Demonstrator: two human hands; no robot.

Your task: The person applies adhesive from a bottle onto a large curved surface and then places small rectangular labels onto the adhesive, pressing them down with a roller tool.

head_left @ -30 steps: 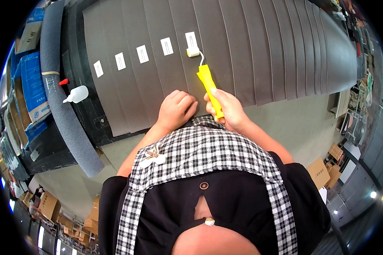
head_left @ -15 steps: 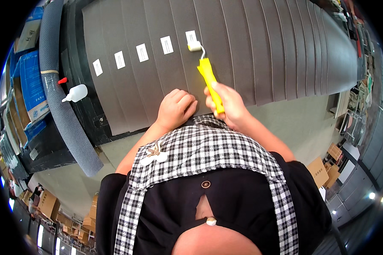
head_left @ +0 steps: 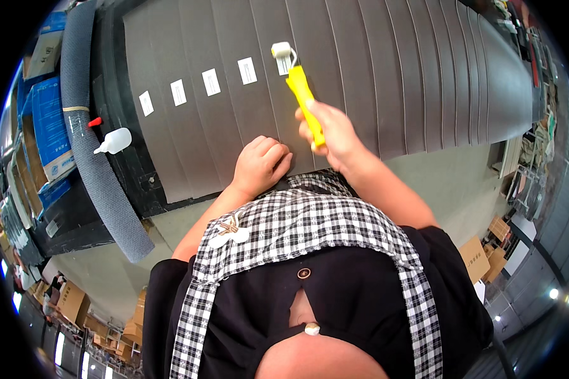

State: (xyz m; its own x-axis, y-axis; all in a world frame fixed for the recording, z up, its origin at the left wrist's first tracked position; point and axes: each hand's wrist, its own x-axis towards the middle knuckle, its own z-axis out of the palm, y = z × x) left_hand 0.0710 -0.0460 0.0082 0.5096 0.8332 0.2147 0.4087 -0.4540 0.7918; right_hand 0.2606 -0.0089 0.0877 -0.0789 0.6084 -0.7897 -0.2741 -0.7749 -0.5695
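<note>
Even light puts a soft sheen on the grey sheets [head_left: 367, 76], lamps [head_left: 554, 294] flare, and black-cornered edges bend.

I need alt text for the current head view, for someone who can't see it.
A right hand holds a yellow-handled roller at the far end of the rightmost of five white labels on dark sheets; the left hand rests, fingers curled, near their edge. Left of the sheets are a white bottle and a grey roll.

Roller [head_left: 299, 87]: yellow-handled, white-headed, slanted at upper centre of the frame, head uppermost. Labels [head_left: 210, 82]: five, white, in a row from upper left to upper centre; rightmost partly hidden by roller. Sheets [head_left: 234, 120]: grey, overlapping, beneath labels.
</note>
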